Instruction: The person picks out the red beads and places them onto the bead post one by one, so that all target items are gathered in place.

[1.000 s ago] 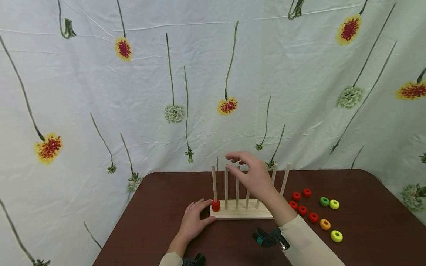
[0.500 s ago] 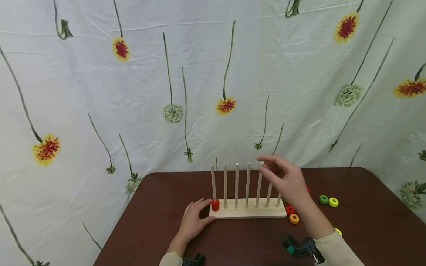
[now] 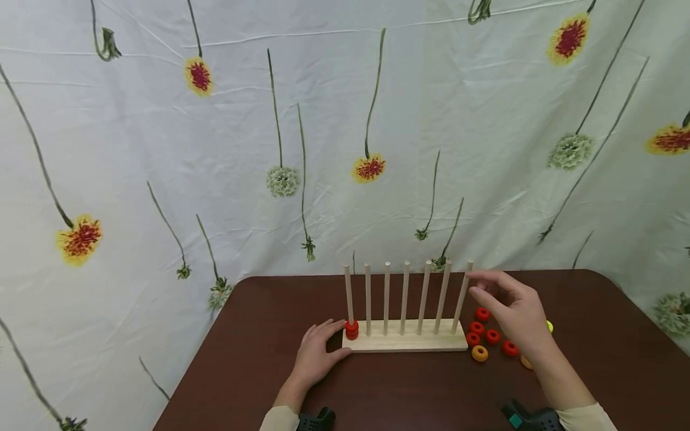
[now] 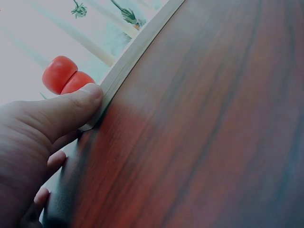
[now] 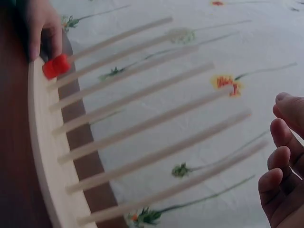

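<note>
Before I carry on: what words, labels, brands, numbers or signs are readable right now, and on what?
None can be read in any view.
Wooden peg rack, stacked red rings, loose rings: no lettering visible.
Backdrop cloth: printed flowers only, no text seen.
Left wrist device and right wrist device: the right one shows a teal patch; any marking is too small to read.

1. The upper frame is filled by a pale, creased cloth (image 3: 232,137), printed with long-stemmed flowers (image 3: 369,168).
2. A dark brown tabletop (image 3: 415,389) with rounded far corners is shown at lower centre and right.
3. Soft light is spread across the cloth.
</note>
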A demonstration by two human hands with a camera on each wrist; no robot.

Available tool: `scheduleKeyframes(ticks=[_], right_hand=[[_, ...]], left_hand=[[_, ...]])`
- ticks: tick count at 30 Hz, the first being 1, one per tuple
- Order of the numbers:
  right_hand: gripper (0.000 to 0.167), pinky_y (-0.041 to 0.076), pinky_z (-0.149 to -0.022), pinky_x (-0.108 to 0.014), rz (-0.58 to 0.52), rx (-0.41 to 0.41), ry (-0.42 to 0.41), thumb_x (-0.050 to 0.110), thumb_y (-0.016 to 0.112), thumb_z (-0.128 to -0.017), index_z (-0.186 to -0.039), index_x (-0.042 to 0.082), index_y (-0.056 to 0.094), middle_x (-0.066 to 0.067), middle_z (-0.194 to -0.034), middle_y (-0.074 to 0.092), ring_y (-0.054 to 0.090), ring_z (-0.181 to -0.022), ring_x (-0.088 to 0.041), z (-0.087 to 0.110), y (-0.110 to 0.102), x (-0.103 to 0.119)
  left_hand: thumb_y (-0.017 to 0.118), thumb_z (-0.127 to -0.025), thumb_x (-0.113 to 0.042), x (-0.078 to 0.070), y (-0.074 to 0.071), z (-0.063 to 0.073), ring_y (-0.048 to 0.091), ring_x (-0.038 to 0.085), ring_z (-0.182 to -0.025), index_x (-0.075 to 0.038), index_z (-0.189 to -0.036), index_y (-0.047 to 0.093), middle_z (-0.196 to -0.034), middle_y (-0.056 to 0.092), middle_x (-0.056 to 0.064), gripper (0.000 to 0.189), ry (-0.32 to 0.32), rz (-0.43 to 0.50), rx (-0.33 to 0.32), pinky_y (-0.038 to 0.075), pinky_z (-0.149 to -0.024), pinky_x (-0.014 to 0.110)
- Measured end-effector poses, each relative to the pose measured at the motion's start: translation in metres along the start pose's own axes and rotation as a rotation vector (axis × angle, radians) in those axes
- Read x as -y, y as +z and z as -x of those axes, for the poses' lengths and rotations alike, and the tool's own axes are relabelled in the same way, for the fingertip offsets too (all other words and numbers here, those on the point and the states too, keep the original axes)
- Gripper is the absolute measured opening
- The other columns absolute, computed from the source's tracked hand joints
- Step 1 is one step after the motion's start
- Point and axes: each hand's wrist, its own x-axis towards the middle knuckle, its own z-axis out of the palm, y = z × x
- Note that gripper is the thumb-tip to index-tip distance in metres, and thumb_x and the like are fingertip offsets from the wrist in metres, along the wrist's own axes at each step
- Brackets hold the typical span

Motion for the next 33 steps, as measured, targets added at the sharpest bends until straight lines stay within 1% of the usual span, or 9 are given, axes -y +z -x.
scheduleKeyframes(ticks=[6, 10, 14, 19, 22, 25, 28, 30, 33], right_hand=[[0.024, 0.044, -0.060, -0.021, 0.076, 0.028, 0.060, 0.018, 0.070, -0.095, -0.119, 0.015, 0.071, 0.012, -0.088, 0.057, 0.053, -0.073, -0.007, 0.013, -0.016, -0.030], [0.027, 0.044, -0.059, -0.022, 0.121, 0.045, 0.112, 0.021, 0.069, -0.096, -0.122, 0.014, 0.069, 0.015, -0.090, 0.058, 0.054, -0.076, -0.005, 0.021, -0.024, -0.051], [0.030, 0.043, -0.060, -0.023, 0.157, 0.077, 0.189, 0.027, 0.066, -0.097, -0.125, 0.014, 0.068, 0.018, -0.093, 0.059, 0.055, -0.080, -0.004, 0.024, -0.030, -0.069], [0.039, 0.045, -0.064, -0.023, 0.164, 0.162, 0.302, 0.034, 0.065, -0.098, -0.130, 0.013, 0.066, 0.016, -0.099, 0.062, 0.055, -0.084, -0.001, 0.027, -0.033, -0.085], [0.044, 0.046, -0.068, -0.026, 0.179, 0.225, 0.362, 0.038, 0.065, -0.097, -0.133, 0.013, 0.064, 0.005, -0.111, 0.065, 0.056, -0.093, -0.008, 0.029, -0.034, -0.096], [0.048, 0.049, -0.078, -0.035, 0.180, 0.299, 0.404, 0.039, 0.065, -0.097, -0.135, 0.012, 0.062, -0.012, -0.130, 0.063, 0.056, -0.112, -0.024, 0.030, -0.035, -0.104], [0.049, 0.050, -0.087, -0.043, 0.166, 0.365, 0.416, 0.038, 0.065, -0.097, -0.137, 0.010, 0.060, -0.019, -0.142, 0.056, 0.049, -0.127, -0.038, 0.031, -0.036, -0.111], [0.050, 0.051, -0.087, -0.041, 0.164, 0.393, 0.423, 0.039, 0.065, -0.096, -0.137, 0.010, 0.060, -0.020, -0.143, 0.056, 0.049, -0.127, -0.039, 0.031, -0.036, -0.115], [0.051, 0.052, -0.084, -0.037, 0.170, 0.421, 0.437, 0.040, 0.066, -0.095, -0.136, 0.010, 0.060, -0.019, -0.141, 0.056, 0.053, -0.122, -0.036, 0.030, -0.035, -0.120]], left_hand=[[0.080, -0.084, -0.033, 0.000, 0.001, 0.000, 0.051, 0.032, -0.138, -0.013, -0.136, 0.063, -0.138, 0.064, 0.006, 0.058, 0.016, 0.006, 0.002, 0.029, -0.120, 0.060], [0.080, -0.084, -0.033, 0.000, 0.001, 0.000, 0.051, 0.031, -0.138, -0.013, -0.136, 0.063, -0.138, 0.064, 0.006, 0.058, 0.018, 0.004, -0.001, 0.029, -0.120, 0.060], [0.080, -0.084, -0.033, -0.001, 0.000, 0.000, 0.050, 0.032, -0.138, -0.013, -0.136, 0.063, -0.138, 0.064, 0.006, 0.058, 0.014, 0.004, 0.000, 0.029, -0.120, 0.059], [0.080, -0.084, -0.034, 0.000, 0.000, 0.001, 0.051, 0.032, -0.138, -0.013, -0.136, 0.063, -0.138, 0.064, 0.006, 0.058, 0.012, 0.001, 0.002, 0.029, -0.120, 0.060], [0.080, -0.084, -0.034, -0.001, 0.000, 0.001, 0.051, 0.032, -0.138, -0.013, -0.136, 0.063, -0.138, 0.064, 0.006, 0.058, 0.012, 0.003, 0.002, 0.029, -0.120, 0.060], [0.080, -0.084, -0.033, -0.001, 0.001, 0.001, 0.051, 0.031, -0.138, -0.014, -0.136, 0.063, -0.137, 0.065, 0.006, 0.058, 0.009, 0.006, 0.000, 0.028, -0.120, 0.059], [0.081, -0.084, -0.032, -0.001, 0.001, 0.002, 0.051, 0.032, -0.138, -0.014, -0.136, 0.063, -0.137, 0.065, 0.006, 0.058, 0.009, 0.008, -0.004, 0.028, -0.120, 0.059], [0.081, -0.083, -0.031, -0.001, 0.001, 0.002, 0.051, 0.032, -0.138, -0.014, -0.136, 0.063, -0.137, 0.065, 0.005, 0.058, 0.006, 0.013, -0.005, 0.028, -0.121, 0.059], [0.081, -0.083, -0.031, 0.000, 0.000, 0.002, 0.051, 0.032, -0.138, -0.014, -0.136, 0.063, -0.137, 0.065, 0.006, 0.058, 0.008, 0.012, -0.007, 0.028, -0.121, 0.059]])
